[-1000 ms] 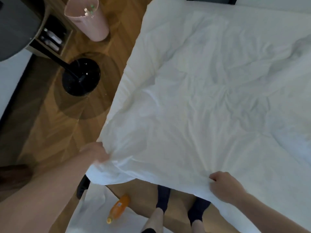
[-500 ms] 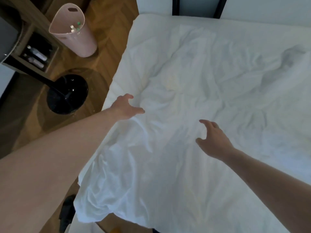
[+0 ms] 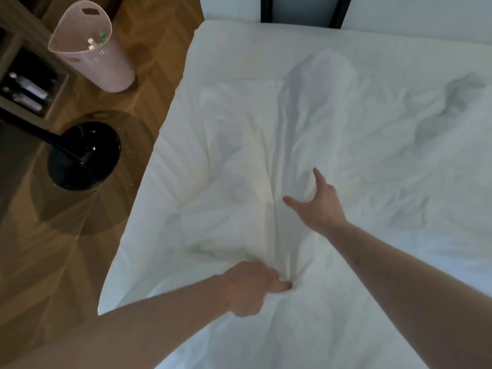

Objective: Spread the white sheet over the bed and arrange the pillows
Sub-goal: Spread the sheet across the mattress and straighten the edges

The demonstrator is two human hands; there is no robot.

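Pink basket with small bottles inside, beside white sheet.

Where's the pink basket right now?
In the head view, the pink basket stands upper left on the wooden floor, beside the bed, behind the black round base.

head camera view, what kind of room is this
Most likely a bedroom: a wide bed under a rumpled white sheet, a herringbone wooden floor, and a tall pink plastic basket beside the bed.
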